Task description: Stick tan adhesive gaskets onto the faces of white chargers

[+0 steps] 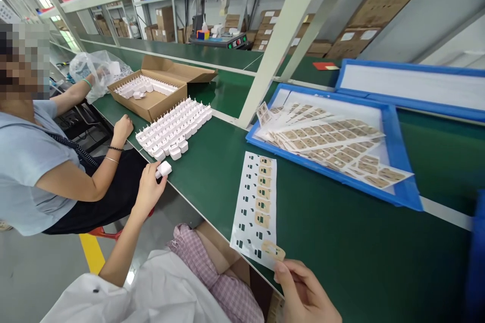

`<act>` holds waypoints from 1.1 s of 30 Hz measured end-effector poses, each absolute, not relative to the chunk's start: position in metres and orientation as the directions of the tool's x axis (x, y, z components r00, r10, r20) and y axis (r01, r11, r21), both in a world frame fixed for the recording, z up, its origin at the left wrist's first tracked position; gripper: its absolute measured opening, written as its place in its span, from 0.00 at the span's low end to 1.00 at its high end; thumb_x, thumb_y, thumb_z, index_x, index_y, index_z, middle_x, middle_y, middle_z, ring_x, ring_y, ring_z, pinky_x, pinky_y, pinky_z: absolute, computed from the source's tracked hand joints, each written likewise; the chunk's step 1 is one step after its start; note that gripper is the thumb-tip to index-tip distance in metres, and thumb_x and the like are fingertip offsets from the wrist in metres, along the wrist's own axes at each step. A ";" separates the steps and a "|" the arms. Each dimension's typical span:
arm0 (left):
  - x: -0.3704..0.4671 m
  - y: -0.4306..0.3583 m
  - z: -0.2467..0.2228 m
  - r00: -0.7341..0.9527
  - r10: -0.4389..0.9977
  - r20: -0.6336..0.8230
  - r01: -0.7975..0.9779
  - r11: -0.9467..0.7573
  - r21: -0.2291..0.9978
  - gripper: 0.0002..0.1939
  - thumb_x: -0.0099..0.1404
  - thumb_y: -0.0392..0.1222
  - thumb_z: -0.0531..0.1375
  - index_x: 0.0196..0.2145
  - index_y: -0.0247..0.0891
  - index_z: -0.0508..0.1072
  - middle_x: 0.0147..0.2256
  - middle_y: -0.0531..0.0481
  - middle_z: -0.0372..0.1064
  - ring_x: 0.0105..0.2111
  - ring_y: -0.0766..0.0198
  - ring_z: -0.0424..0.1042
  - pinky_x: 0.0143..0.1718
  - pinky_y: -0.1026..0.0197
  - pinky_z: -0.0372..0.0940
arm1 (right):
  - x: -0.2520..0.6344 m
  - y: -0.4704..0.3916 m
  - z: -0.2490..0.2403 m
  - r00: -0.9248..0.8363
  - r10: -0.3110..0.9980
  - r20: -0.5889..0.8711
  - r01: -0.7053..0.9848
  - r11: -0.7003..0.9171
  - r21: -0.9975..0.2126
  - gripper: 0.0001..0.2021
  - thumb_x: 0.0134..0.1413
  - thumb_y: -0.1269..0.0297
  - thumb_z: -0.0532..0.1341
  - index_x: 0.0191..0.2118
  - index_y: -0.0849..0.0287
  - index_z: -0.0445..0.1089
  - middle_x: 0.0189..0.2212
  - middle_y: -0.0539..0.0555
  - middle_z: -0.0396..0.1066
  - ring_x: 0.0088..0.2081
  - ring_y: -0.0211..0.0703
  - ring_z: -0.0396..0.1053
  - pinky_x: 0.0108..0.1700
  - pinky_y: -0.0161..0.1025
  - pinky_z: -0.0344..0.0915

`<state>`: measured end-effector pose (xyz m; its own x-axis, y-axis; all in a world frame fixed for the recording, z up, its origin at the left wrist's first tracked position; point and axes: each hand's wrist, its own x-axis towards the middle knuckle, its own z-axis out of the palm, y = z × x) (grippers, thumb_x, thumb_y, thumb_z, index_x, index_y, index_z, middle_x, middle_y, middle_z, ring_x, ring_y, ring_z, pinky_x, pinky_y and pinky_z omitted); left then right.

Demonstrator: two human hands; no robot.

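Observation:
Between the fingers of my left hand [149,187] is a white plug adapter [164,169], held over the near table edge. My right hand [305,287] pinches a tan adhesive sticker [273,250] by its end, above the bottom of a white backing sheet [242,212]. That sheet lies on the green table and carries a column of more tan stickers with cutouts. Close beyond my left hand, white plug adapters [178,128] stand in rows with their pins up.
An open cardboard box [151,109] holds more adapters. A blue-rimmed tray [407,181] holds many sticker sheets [326,136]. A slanted white post [282,43] rises behind the work area. At the left, a co-worker [56,161] sits with one hand at a clear plastic bag [89,68].

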<state>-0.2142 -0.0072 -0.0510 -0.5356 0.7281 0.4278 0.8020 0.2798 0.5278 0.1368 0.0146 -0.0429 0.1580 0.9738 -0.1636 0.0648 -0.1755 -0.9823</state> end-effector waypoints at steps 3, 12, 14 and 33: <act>-0.210 -0.001 -0.041 -0.518 0.775 0.362 0.766 0.232 0.599 0.16 0.65 0.38 0.61 0.51 0.39 0.71 0.45 0.42 0.69 0.47 0.49 0.73 0.53 0.43 0.68 | 0.131 0.014 -0.040 0.099 0.983 -0.152 0.028 -0.156 -0.987 0.18 0.47 0.48 0.73 0.27 0.58 0.73 0.30 0.53 0.70 0.30 0.41 0.66 0.32 0.36 0.66; -0.087 0.008 0.002 0.047 0.916 0.399 0.017 -0.400 0.916 0.19 0.67 0.37 0.65 0.49 0.45 0.59 0.51 0.43 0.74 0.50 0.56 0.78 0.48 0.55 0.72 | 0.108 -0.004 0.027 -0.098 0.995 0.008 -0.475 -0.040 -0.879 0.16 0.57 0.57 0.69 0.24 0.57 0.68 0.20 0.47 0.62 0.22 0.35 0.59 0.25 0.34 0.58; -0.058 0.008 0.006 0.197 0.890 0.412 -0.117 -0.396 0.911 0.21 0.65 0.35 0.65 0.50 0.45 0.59 0.50 0.44 0.74 0.49 0.58 0.77 0.47 0.57 0.71 | 0.108 -0.012 0.039 -0.094 0.995 0.014 -0.503 -0.035 -0.864 0.16 0.59 0.58 0.68 0.24 0.56 0.66 0.20 0.47 0.61 0.22 0.35 0.58 0.25 0.34 0.57; 0.036 -0.010 -0.030 0.180 0.884 0.431 -0.430 -0.323 0.843 0.25 0.67 0.53 0.67 0.52 0.50 0.58 0.54 0.48 0.61 0.53 0.58 0.73 0.52 0.53 0.71 | 0.110 -0.026 0.028 0.580 0.799 0.157 -0.282 0.377 -0.882 0.16 0.64 0.60 0.59 0.27 0.53 0.55 0.23 0.45 0.47 0.23 0.39 0.48 0.26 0.37 0.52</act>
